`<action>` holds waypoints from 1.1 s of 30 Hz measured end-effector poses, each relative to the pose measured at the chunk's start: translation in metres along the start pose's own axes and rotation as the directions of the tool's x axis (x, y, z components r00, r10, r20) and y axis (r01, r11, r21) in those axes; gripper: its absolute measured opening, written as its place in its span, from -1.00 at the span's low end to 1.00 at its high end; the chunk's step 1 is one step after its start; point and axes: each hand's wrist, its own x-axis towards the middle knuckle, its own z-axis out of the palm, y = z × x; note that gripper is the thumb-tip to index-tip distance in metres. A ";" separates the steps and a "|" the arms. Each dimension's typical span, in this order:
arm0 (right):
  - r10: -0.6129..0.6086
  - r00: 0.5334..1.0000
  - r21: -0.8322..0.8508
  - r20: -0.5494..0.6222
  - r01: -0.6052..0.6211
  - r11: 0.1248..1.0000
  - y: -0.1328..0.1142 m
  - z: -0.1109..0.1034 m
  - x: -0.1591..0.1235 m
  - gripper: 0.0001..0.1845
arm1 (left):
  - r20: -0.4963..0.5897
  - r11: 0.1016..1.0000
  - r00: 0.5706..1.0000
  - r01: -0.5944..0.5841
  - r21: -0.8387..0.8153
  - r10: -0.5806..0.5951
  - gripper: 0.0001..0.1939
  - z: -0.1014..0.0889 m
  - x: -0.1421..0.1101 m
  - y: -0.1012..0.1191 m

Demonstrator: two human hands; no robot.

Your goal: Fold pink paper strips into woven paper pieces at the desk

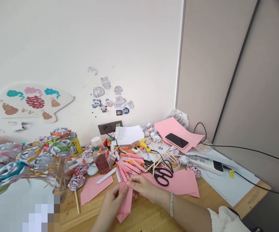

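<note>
A folded strip of pink paper (125,206) is held between both hands over the front of the wooden table. My left hand (116,197) grips its left side, thumb laid along the paper. At its top end, the fingers of my right hand (139,187) pinch the paper near a fold. Just behind the hands lies a heap of folded pink strips (127,167). Black-handled scissors (163,177) rest right of my right hand, on a flat pink sheet (185,183). Another pink sheet (96,188) lies to the left.
Paper flowers (45,158) crowd the left side. A bottle of reddish liquid (102,158) stands behind the hands, near a yellow glue gun (144,145). A phone (176,141) lies on pink paper at the back right. Cables cross near a white power strip (207,164).
</note>
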 end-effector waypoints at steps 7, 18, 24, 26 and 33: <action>-0.117 0.993 -0.167 -0.012 0.114 0.979 -0.003 -0.002 -0.001 -0.63 | 0.084 0.998 0.996 0.035 -0.055 -0.030 -0.71 0.000 -0.005 0.000; -0.158 0.987 -0.208 -0.030 0.149 0.967 -0.013 -0.002 -0.006 -0.64 | 0.081 0.996 0.995 0.060 -0.068 -0.055 -0.66 0.004 -0.006 0.002; -0.108 0.994 -0.194 0.018 0.110 0.975 -0.014 -0.006 -0.006 -0.67 | 0.011 0.999 1.000 0.013 -0.048 -0.013 -0.69 0.002 -0.001 -0.004; -0.108 0.994 -0.215 0.002 0.105 0.971 -0.012 -0.007 -0.005 -0.67 | -0.032 0.999 0.999 0.005 -0.040 -0.006 -0.68 0.002 0.000 -0.004; -0.108 0.994 -0.200 -0.013 0.103 0.974 -0.008 -0.004 -0.004 -0.70 | -0.063 0.999 0.998 0.012 -0.044 -0.015 -0.64 0.001 0.000 -0.002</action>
